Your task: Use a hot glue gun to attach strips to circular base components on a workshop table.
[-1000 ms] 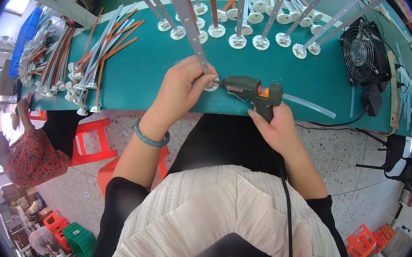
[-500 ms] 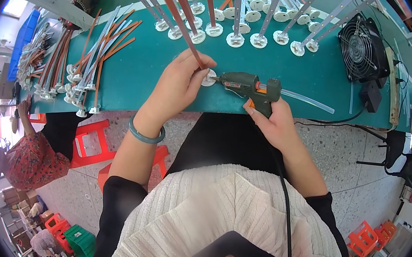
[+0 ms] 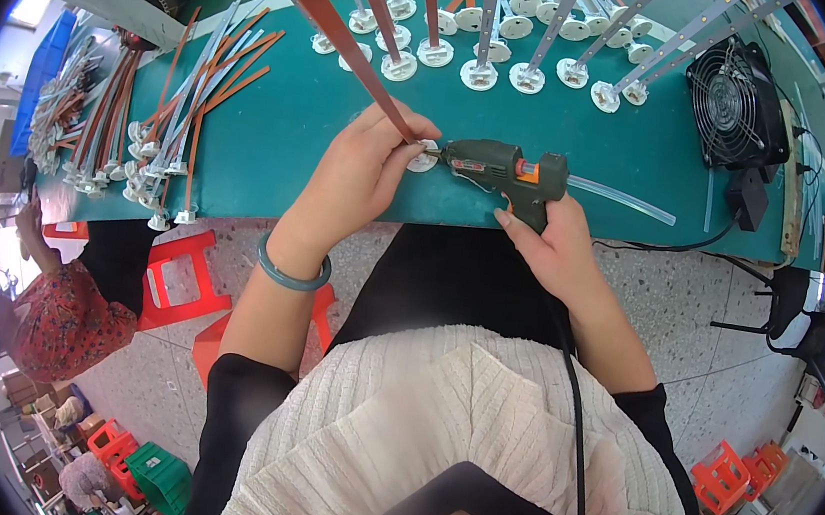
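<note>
My left hand (image 3: 353, 171) is closed around the lower end of a long reddish-brown strip (image 3: 322, 22). The strip leans up and to the left, its foot meeting a white round base (image 3: 424, 162) on the table. In my right hand (image 3: 563, 245) is a dark green hot glue gun (image 3: 483, 158), gripped by its handle. Its nozzle points left and reaches the base beside my left fingertips; whether it touches is too small to tell. A clear glue stick (image 3: 625, 198) sticks out of the gun's back end.
Several strips on white round bases (image 3: 479, 75) stand along the far side of the green table (image 3: 282, 158). Loose strips (image 3: 198, 94) lie in a pile at left. At right are a black fan (image 3: 736, 100) and its adapter (image 3: 746, 199). A person (image 3: 74, 323) sits at far left.
The strip in my left hand now leans further left at its top. The glue gun keeps its place at the base. The whole view has shifted slightly.
</note>
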The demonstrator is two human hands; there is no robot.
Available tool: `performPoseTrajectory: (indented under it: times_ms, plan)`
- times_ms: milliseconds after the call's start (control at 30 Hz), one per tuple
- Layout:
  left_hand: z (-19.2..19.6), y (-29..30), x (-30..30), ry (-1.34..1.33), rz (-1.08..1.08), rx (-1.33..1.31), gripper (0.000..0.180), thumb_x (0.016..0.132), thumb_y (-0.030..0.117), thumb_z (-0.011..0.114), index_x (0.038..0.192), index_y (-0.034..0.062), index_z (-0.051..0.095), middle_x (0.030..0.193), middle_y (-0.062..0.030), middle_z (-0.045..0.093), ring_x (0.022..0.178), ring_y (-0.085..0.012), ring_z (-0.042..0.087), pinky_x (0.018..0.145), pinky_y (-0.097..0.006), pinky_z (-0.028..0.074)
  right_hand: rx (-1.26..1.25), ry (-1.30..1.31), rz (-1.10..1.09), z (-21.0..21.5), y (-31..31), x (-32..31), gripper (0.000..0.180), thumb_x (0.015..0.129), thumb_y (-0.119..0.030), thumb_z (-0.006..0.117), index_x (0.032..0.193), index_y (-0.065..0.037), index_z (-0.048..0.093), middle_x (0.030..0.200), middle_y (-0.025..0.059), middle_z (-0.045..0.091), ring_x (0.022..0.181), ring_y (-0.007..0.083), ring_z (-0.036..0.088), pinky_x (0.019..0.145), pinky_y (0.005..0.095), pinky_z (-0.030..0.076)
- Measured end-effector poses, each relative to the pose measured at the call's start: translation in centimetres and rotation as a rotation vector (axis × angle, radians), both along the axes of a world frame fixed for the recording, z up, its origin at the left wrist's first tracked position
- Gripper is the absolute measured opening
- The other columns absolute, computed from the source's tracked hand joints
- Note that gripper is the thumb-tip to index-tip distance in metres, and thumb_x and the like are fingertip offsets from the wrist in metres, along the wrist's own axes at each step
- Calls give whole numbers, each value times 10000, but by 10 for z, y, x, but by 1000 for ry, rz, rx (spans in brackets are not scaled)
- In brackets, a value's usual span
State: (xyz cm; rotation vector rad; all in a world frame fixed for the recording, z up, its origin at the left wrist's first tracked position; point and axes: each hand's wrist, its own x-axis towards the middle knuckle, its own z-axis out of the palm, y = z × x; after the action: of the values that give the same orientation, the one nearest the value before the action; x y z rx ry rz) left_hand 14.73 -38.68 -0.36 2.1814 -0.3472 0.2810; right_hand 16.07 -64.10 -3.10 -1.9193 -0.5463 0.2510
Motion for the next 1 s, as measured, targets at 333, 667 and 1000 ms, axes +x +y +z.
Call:
performPoseTrajectory:
  times_ms: [333, 667, 1000]
  plan:
    - [-1, -1, 0, -14, 14, 19, 177, 868, -79, 614, 1022, -5, 661, 965, -111, 632, 891, -257, 634, 785, -344, 511, 41, 43, -24, -3, 3, 1, 176, 875, -78, 708, 991, -9, 595, 784, 44, 573, 708, 145, 545, 648, 313, 446]
    - [-2, -1, -1, -5, 19, -7, 184, 875, -62, 597, 1037, -2, 660, 966, -138, 631, 890, -305, 639, 778, -378, 517, -19, 1, 17, -4, -3, -1, 292, 866, -71, 702, 1136, 3, 619, 943, 112, 648, 852, 222, 623, 782, 344, 491]
    - [0, -2, -1, 1, 42, 30, 172, 886, -63, 622, 1041, -3, 667, 976, -102, 632, 891, -242, 651, 784, -329, 521, -112, 39, -13, 0, -3, -3, 323, 866, -82, 699, 1167, -3, 612, 967, 127, 663, 883, 266, 642, 802, 360, 494]
